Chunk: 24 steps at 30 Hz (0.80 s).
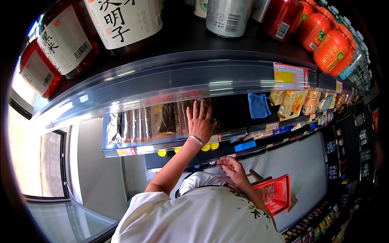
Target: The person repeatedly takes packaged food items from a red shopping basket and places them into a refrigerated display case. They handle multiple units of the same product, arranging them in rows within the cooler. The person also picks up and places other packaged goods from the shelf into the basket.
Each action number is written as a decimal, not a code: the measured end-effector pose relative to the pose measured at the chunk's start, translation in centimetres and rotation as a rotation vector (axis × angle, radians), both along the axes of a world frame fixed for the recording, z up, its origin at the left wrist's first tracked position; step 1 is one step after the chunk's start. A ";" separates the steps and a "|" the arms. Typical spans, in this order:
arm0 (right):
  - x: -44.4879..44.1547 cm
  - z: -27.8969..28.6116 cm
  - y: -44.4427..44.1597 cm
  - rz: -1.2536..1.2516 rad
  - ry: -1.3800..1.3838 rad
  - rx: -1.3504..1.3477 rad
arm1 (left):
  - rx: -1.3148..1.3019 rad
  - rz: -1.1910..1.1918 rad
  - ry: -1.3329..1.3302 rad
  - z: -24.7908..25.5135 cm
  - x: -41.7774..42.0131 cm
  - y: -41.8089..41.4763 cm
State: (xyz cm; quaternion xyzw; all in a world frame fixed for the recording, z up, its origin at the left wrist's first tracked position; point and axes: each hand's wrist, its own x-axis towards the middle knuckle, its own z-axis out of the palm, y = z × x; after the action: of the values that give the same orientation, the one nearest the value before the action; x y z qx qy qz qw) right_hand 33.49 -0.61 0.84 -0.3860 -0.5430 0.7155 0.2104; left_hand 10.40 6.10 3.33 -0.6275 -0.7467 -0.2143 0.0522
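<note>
My left hand [199, 123] lies with spread fingers against the right end of a row of flat, clear-wrapped food packets [165, 120] on a shop shelf; it does not appear to grip any of them. My right hand [232, 168] hangs lower, before my body, its fingers loosely bent and apart with nothing seen in them. A blue cloth [259, 105] lies on the same shelf, right of the packets and beside bagged goods [291, 104]. What the packets hold is not plain.
Above, an upper shelf with a clear plastic front strip [182, 76] bears bottles [65, 39], cans [229, 18] and orange bottles [332, 51]. Yellow-capped containers [210, 146] stand on a lower shelf. A red shopping basket [281, 194] is at my right. A glass-topped case [82, 221] is at lower left.
</note>
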 end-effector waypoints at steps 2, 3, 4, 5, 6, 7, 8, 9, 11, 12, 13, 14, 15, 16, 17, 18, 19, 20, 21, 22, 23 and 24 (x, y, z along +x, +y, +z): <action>0.2 0.0 0.1 -0.006 -0.010 -0.008 | -0.033 0.002 0.019 -1.5 -0.5 1.1; 0.4 -0.3 0.0 -0.006 -0.014 -0.024 | -0.046 -0.001 0.025 -1.6 -0.5 1.4; 0.5 -0.4 0.1 -0.004 -0.019 -0.040 | -0.058 -0.003 0.031 -1.8 -0.4 1.7; 0.5 -0.4 0.2 -0.007 -0.028 -0.037 | -0.070 -0.004 0.037 -1.9 -0.4 1.9; 0.6 -0.4 0.2 -0.011 -0.037 -0.036 | -0.081 -0.004 0.043 -1.8 -0.2 2.1; 0.7 -0.4 0.2 -0.015 -0.046 -0.034 | -0.091 -0.002 0.048 -1.6 0.0 2.2; 0.6 -0.5 0.2 -0.016 -0.032 -0.046 | -0.101 0.000 0.053 -1.4 0.0 2.2; 0.6 -0.7 0.2 -0.021 -0.020 -0.059 | -0.098 -0.008 0.049 -1.4 0.1 2.3; 0.7 -0.8 0.2 -0.023 -0.015 -0.075 | -0.090 -0.023 0.040 -1.3 -0.2 2.1; 0.6 -0.7 0.3 -0.017 -0.019 -0.076 | -0.074 -0.031 0.030 -1.2 -0.5 2.0; 0.5 -0.7 0.3 -0.010 -0.024 -0.077 | -0.067 -0.039 0.036 -1.3 -0.6 1.9; 0.5 -0.7 0.4 -0.007 -0.034 -0.070 | -0.061 -0.047 0.043 -1.5 -0.8 1.9; 0.7 -0.8 0.5 -0.006 -0.044 -0.064 | -0.055 -0.057 0.050 -1.6 -0.9 1.8; 0.7 -0.9 0.5 -0.005 -0.054 -0.058 | -0.061 -0.056 0.051 -1.6 -0.9 1.8; 0.6 -1.0 0.6 -0.005 -0.042 -0.057 | -0.068 -0.056 0.051 -1.6 -1.0 1.8; 0.5 -1.2 0.7 -0.007 -0.032 -0.056 | -0.073 -0.059 0.051 -1.6 -1.0 1.8; 0.4 -1.3 0.8 -0.010 -0.021 -0.054 | -0.083 -0.055 0.048 -1.8 -0.9 1.9; 0.3 -1.3 0.8 -0.010 -0.022 -0.053 | -0.094 -0.052 0.045 -2.2 -0.9 1.9; 0.2 -1.3 0.8 -0.015 -0.021 -0.054 | -0.105 -0.053 0.044 -2.3 -0.9 2.0; 0.1 -1.3 0.9 -0.020 -0.019 -0.054 | -0.087 -0.058 0.057 -2.4 -0.9 2.0; -0.1 -1.3 0.9 -0.021 -0.018 -0.050 | -0.070 -0.063 0.070 -2.4 -0.9 2.1; -0.2 -1.4 0.9 -0.026 -0.018 -0.047 | -0.054 -0.072 0.081 -2.3 -0.8 2.1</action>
State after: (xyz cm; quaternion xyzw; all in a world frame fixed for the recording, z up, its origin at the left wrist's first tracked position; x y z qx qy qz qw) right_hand 33.30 0.30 -0.58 -0.4042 -0.5229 0.7217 0.2059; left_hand 9.55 8.20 1.02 -0.6634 -0.7263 -0.1702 0.0580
